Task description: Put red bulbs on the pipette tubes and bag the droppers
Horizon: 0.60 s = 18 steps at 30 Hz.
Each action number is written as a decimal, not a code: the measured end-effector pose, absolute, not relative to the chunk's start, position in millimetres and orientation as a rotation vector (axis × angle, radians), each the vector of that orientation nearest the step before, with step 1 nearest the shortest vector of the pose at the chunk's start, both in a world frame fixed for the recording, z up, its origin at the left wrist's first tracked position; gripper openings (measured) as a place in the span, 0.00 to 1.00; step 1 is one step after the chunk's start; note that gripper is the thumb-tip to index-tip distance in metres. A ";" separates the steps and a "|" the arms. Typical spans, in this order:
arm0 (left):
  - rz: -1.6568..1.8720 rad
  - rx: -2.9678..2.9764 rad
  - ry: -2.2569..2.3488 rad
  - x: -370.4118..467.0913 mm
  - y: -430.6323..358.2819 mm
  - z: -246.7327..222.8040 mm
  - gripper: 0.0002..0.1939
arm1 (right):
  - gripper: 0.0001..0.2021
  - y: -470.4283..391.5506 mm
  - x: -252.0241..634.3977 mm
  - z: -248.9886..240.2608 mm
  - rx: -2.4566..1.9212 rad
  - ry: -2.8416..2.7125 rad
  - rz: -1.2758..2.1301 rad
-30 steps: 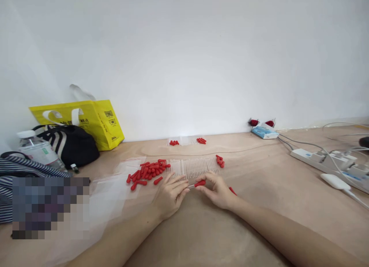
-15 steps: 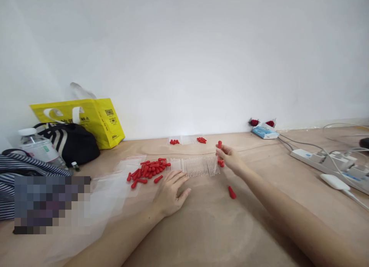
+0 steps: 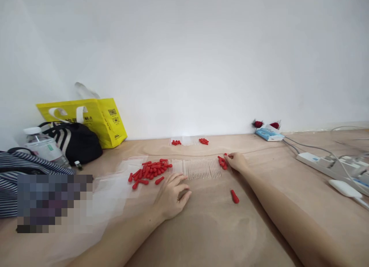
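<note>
My left hand (image 3: 173, 196) rests on the table with its fingers loosely spread and nothing in them, just in front of a row of thin clear glass tubes (image 3: 203, 169). Left of it lies a heap of red rubber dropper bulbs (image 3: 151, 169), partly on a clear plastic bag. At the right end of the row, my right hand (image 3: 235, 161) pinches a red dropper bulb (image 3: 225, 155), mostly covered by the fingers. A small cluster of red bulbs (image 3: 222, 163) sits beside those fingertips. Nearer to me, a single red bulb (image 3: 235, 196) lies alone.
Two small bags of red pieces (image 3: 203, 141) lie by the wall. A yellow bag (image 3: 111, 122), a black pouch (image 3: 83, 144), a water bottle (image 3: 46, 147) and a tiny vial (image 3: 78, 165) stand left. A tissue pack (image 3: 269, 134) and a power strip (image 3: 325, 163) are right.
My right hand has moved lower and a little right, from above the end of the tube row down to the table beside the small cluster. My left hand has stayed almost still.
</note>
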State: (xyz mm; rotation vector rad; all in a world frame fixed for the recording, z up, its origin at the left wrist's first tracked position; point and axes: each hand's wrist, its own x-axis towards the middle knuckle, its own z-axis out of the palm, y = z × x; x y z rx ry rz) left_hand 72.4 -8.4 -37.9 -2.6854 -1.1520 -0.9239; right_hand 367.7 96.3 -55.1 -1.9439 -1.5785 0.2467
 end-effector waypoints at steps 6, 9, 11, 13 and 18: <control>-0.934 -2.686 -1.164 73.8 -10.7 -37.4 0.06 | 0.15 71.0 367.4 -52.8 -1.882 -1.577 0.201; -0.912 -2.603 -1.237 72.8 -10.9 -36.4 0.04 | 0.17 39.3 360.9 -48.2 -1.792 -1.728 0.177; -0.868 -2.487 -1.368 71.3 -8.2 -32.9 0.03 | 0.19 16.0 355.8 -44.4 -1.801 -1.835 0.118; -0.787 -2.352 -1.549 70.4 -1.9 -27.0 0.04 | 0.20 -3.8 350.9 -40.5 -1.812 -1.932 0.119; -0.598 -2.181 -1.856 81.3 26.3 -11.9 0.11 | 0.17 -23.4 340.6 -33.2 -1.897 -2.007 0.210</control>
